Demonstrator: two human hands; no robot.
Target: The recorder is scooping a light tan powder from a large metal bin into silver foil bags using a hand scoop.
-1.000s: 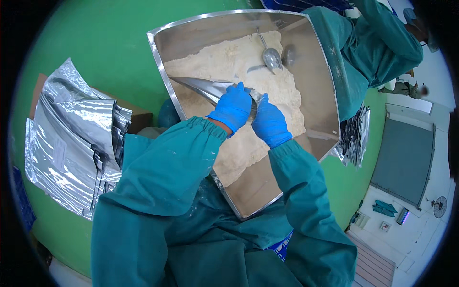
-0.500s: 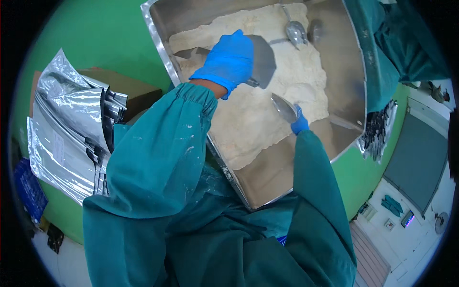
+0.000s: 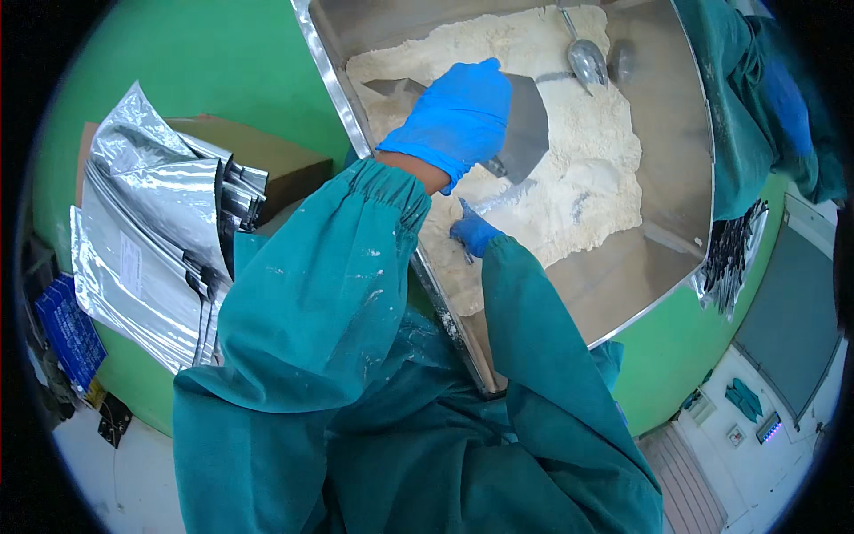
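A metal tub (image 3: 649, 289) holds a broad bed of pale powder (image 3: 583, 209). Over its left part, my left hand (image 3: 458, 116), in a blue glove, is closed on what looks like a silver foil bag (image 3: 527, 133); grey panels of it show on both sides of the glove, and the rest is hidden. Just below and to the right, my gloved right hand (image 3: 476, 233) is low at the powder, closed round the handle of a metal scoop whose bowl is now mostly out of sight. A second metal scoop (image 3: 587, 64) rests on the powder at the far side.
Left of the tub, a stack of silver foil bags (image 3: 147, 240) lies on a cardboard box (image 3: 289, 169). At the right edge stands a co-worker in a teal sleeve (image 3: 725, 116) with a blue-gloved hand (image 3: 787, 107). More foil bags (image 3: 734, 258) are below that person. The floor (image 3: 222, 62) is green.
My right hand has moved left and down into the powder beneath the left hand, taking the scoop along. The whole view has shifted, so the tub appears farther right. The left hand keeps its grip.
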